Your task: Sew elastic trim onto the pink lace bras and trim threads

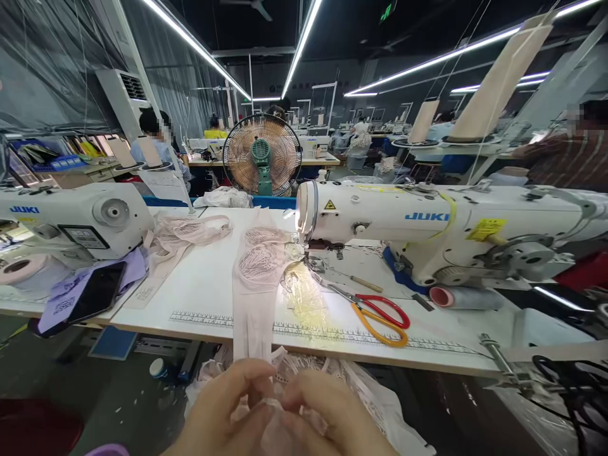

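Both hands are low in the view, close together in front of the table's edge. My left hand (232, 405) is closed, its fingers pinching pale pink fabric. Beside it my right hand (327, 408) is also closed on the same fabric. A pale pink lace bra (259, 266) lies on the white table next to the needle area of the right JUKI sewing machine (380, 215), and its band hangs over the edge toward my hands. More lace garments (380, 399) are heaped below the edge.
Orange and red scissors (380, 316) lie right of the bra. Another lace garment (185, 234), a phone (99, 290) on purple paper and a second sewing machine (85, 218) are at left. A fan (263, 155) stands behind the table. Other people sit further back.
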The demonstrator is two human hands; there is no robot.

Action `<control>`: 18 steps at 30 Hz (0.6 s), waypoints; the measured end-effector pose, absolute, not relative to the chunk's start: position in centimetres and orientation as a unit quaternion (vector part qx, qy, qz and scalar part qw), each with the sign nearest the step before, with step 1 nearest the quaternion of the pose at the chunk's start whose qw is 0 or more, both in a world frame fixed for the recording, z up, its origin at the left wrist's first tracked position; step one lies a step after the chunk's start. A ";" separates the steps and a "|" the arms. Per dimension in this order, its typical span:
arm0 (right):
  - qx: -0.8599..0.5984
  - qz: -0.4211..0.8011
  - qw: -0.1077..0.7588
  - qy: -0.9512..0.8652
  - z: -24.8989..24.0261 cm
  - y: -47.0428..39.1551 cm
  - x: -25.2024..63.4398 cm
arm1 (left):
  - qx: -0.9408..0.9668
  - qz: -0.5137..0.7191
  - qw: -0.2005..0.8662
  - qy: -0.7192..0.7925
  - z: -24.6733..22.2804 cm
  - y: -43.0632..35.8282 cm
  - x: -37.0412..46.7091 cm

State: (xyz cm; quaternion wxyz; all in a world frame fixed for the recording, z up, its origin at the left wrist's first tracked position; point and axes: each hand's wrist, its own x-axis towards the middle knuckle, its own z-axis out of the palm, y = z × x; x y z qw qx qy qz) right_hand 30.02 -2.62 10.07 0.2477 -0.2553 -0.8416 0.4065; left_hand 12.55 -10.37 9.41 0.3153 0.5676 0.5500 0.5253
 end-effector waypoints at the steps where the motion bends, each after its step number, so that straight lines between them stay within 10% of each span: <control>1: -0.258 0.401 0.250 -0.843 10.1 -2.6 29.7 | 0.570 0.521 0.313 0.553 9.5 -10.3 12.4; 11: -0.192 0.376 0.337 -0.842 8.3 -2.5 28.3 | 0.561 0.433 0.396 0.584 9.4 -10.0 11.8; 18: -0.242 0.414 0.202 -0.854 8.7 -2.1 29.7 | 0.509 0.492 0.377 0.596 9.7 -10.4 11.6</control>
